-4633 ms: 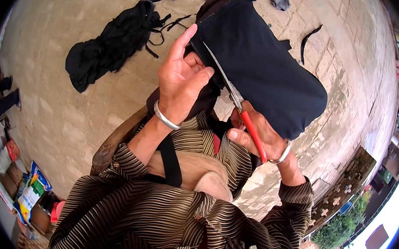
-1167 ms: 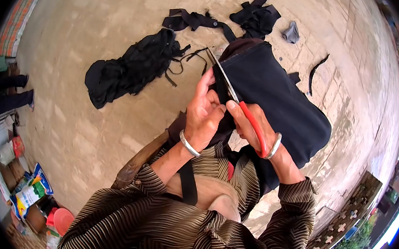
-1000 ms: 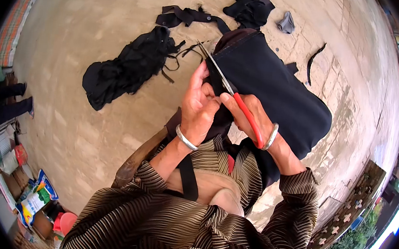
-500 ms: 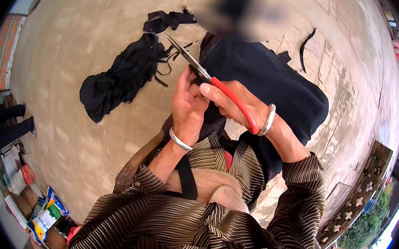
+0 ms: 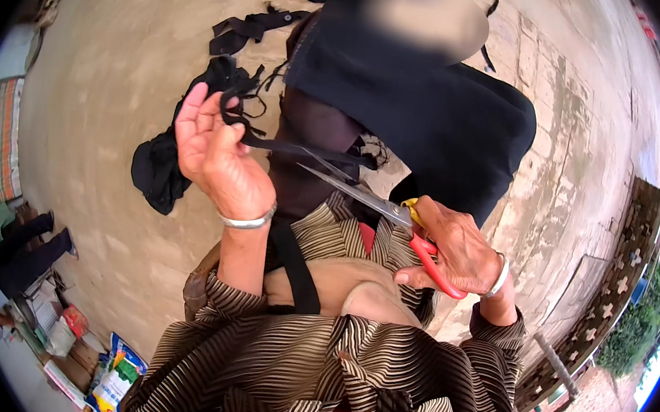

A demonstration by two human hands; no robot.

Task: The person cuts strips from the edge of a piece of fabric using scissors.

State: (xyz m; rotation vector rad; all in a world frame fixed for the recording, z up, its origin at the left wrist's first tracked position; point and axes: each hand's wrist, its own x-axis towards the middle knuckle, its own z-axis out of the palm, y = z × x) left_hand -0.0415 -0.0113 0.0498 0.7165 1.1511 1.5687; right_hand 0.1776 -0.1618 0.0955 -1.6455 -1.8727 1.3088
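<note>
My right hand [image 5: 459,253] grips a pair of scissors [image 5: 381,204] by red handles, with a bit of yellow near the pivot. Their blades are parted and point left, just below a narrow black cloth strip [image 5: 311,154]. One end of that strip is pinched between the thumb and fingers of my left hand [image 5: 228,162], raised on the left. The strip stretches right to a frayed end over my lap. Dark cloth [image 5: 410,95] spreads beyond my knees. A crumpled black cloth heap [image 5: 162,172] lies on the ground, partly behind my left hand.
Black scraps [image 5: 251,30] lie on the concrete ground further off. At the left edge are a person's dark-trousered legs [image 5: 24,242] and a colourful bag [image 5: 118,380]. A block border with cross-shaped holes [image 5: 594,323] runs along the right. A blurred patch hides the top.
My hands have moved apart: the left up and left with the black strip, the right down and right with the scissors. The scissor blades have opened. The view has shifted slightly.
</note>
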